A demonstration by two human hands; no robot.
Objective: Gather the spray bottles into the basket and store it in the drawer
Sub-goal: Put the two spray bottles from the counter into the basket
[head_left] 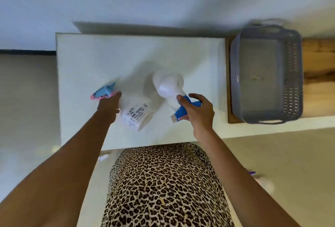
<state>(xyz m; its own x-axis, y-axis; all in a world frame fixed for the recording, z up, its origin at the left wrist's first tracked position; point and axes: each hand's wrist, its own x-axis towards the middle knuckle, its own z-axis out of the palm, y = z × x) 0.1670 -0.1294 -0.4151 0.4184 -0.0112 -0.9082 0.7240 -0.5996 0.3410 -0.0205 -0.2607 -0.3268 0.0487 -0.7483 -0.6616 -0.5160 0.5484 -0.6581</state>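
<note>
Right hand (198,111) has its thumb and fingers wrapped round the blue trigger head of a white spray bottle (169,89), gripping it at the neck, so the blue part sits inside the curl of the fingers and the rounded white body sticks out away from the palm, pointing toward the far side of the white tabletop (126,54). Bottom of that head shows a bit of red and white near the heel of the hand. Left hand (109,107) is closed around the neck of a second white bottle (137,114), one with dark printed text on its side; its light blue and pink trigger (105,91) pokes out past the fingertips to the left, and the body lies tilted toward the near edge. It's blurry, so I can't tell if either bottle is touching the tabletop or lifted off it. Off to the right, well apart from both hands, a grey plastic basket (293,74) with perforated sides sits on a wooden surface (319,60) beside the tabletop, nothing in it. Leopard-print clothing (163,187) fills the bottom.
</note>
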